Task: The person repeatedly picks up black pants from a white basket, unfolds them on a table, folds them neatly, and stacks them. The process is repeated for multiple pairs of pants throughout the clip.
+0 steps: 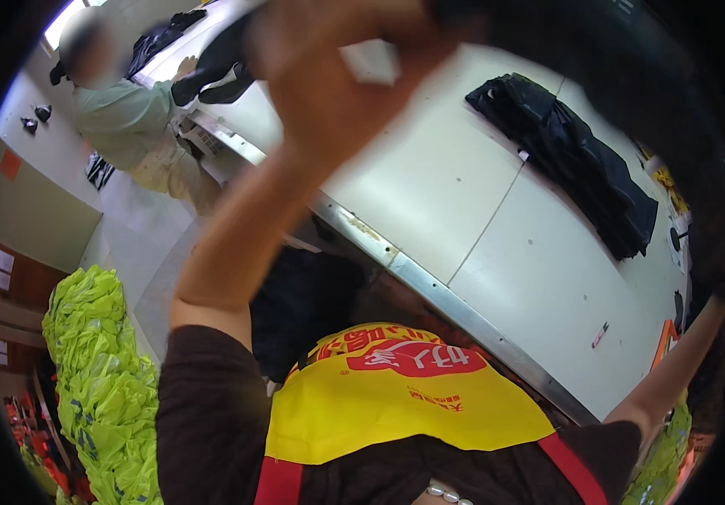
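Note:
My left hand [337, 84], blurred, is raised high over the table, with thumb and fingers closed on a black fabric piece [632, 76]. This dark cloth stretches along the top of the view and down the right side, close to the camera. My right forearm [674, 370] reaches out to the far right; the hand at its end is hidden by the dark cloth and shadow. Below on the white table [396, 177] lies a folded stack of glossy black garments [573, 160]. A small marker-like stick [600, 335] rests nearer the table's front edge.
A metal strip [446, 303] edges the table in front of me. At the far left another person [127, 118] stands by the table, a hand near black fabric. A tall heap of yellow-green garments [101, 379] rises at my left. An orange object [663, 342] lies at right.

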A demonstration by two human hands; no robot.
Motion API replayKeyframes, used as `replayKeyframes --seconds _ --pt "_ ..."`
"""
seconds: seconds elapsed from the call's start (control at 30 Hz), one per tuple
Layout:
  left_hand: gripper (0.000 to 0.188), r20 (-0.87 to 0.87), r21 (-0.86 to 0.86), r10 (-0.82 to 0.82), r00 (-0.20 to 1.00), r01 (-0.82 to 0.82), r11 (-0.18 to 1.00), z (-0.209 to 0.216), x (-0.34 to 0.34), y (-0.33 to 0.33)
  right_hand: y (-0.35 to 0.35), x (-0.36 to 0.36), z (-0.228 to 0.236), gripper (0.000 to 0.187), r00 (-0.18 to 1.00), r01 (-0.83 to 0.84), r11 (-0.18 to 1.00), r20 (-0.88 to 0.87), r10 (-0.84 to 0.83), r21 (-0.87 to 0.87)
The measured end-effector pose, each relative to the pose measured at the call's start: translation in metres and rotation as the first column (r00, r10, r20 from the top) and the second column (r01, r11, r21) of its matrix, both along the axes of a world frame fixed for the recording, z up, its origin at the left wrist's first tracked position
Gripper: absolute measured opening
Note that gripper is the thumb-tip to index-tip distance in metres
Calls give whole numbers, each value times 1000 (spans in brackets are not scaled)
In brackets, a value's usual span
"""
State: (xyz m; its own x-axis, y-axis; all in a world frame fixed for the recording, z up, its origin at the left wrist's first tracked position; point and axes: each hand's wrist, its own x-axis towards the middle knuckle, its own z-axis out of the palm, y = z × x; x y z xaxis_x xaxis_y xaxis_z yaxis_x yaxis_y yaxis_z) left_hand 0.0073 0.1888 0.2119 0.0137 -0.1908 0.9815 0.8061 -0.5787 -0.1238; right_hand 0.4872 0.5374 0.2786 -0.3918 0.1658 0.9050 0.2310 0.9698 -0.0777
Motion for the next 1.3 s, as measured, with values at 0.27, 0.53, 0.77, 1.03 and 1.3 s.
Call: replayKeyframes --seconds 0.27,0.53,0.77,1.03,1.3 --pt "9 -244 -870 163 956 -290 400 -321 60 -25 -68 15 -389 29 957 248 560 288 -18 -790" --pt "17 -64 -997 -99 993 -67 -32 -374 125 39 -8 115 -463 47 582 745 536 780 -231 -397" --pt "28 125 -982 -200 972 150 114 -339 106 51 38 131 -427 35 478 866 288 508 -716 -409" --pt "34 132 -930 880 456 -251 269 -345 -224 -24 -162 -154 -368 41 854 375 737 519 -39 -562" --pt "47 287 -793 941 177 595 130 -341 -358 -67 -187 -211 -411 45 619 468 789 785 28 -397"
